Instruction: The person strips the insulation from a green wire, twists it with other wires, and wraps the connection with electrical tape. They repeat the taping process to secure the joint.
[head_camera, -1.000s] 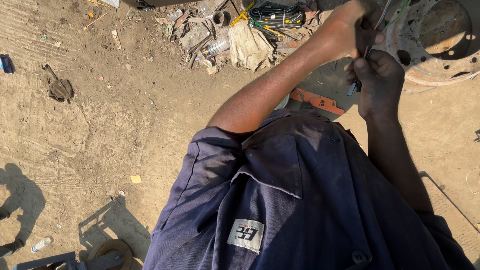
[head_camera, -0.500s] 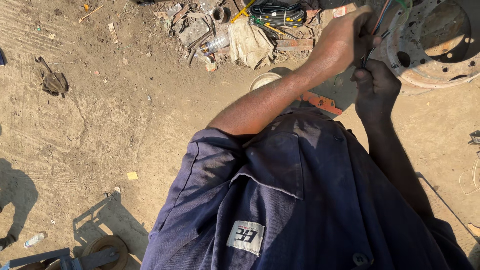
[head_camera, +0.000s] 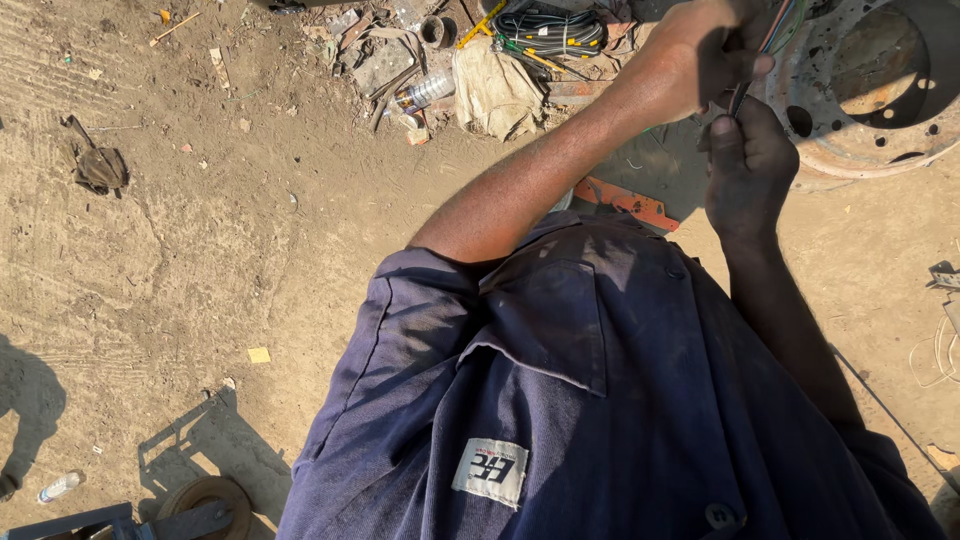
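Observation:
Both my hands are raised in front of my chest, which is covered by a dark blue work shirt (head_camera: 600, 400). My left hand (head_camera: 700, 55), sunlit, is closed around a bundle of thin coloured wires (head_camera: 768, 30) near the top of the view. Just below it my right hand (head_camera: 750, 165), in shadow, pinches the lower ends of the same wires (head_camera: 738, 98) between thumb and fingers. The hands nearly touch. How the wires end inside my fingers is hidden.
A rusty wheel rim (head_camera: 880, 90) lies on the sandy ground at top right. Behind my arm are a scrap pile with a tan cloth (head_camera: 495, 90), coiled black cables (head_camera: 550, 30) and a plastic bottle (head_camera: 425, 92). An orange metal piece (head_camera: 625, 200) lies below my arm.
Both hands stay together on the wires, shifting only slightly. The view has drifted a little, showing more of the scrap pile.

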